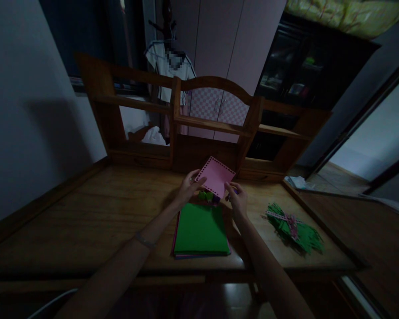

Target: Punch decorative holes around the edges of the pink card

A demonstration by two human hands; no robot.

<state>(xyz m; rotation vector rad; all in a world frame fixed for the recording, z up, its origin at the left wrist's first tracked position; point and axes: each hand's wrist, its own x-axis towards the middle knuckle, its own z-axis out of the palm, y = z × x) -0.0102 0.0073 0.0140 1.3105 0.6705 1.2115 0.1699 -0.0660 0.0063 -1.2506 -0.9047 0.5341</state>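
Note:
A pink sheet (pixel 216 176) with small holes punched along its edges is held up above the desk, tilted. My left hand (pixel 189 186) grips its left corner between thumb and fingers. At its lower right, my right hand (pixel 236 197) pinches the sheet's edge; a small dark purple thing shows by these fingers, too dim to name. Under the sheet lie small green and purple items (pixel 206 196), partly hidden. Nearer to me is a stack of coloured sheets with a green one (pixel 202 228) on top.
Green paper strips (pixel 301 235) tied with pink ones lie at the right of the wooden desk (pixel 126 195). A wooden shelf unit (pixel 213 124) stands along the back edge. Behind it are a coat rack with a white shirt (pixel 166 66) and cabinets.

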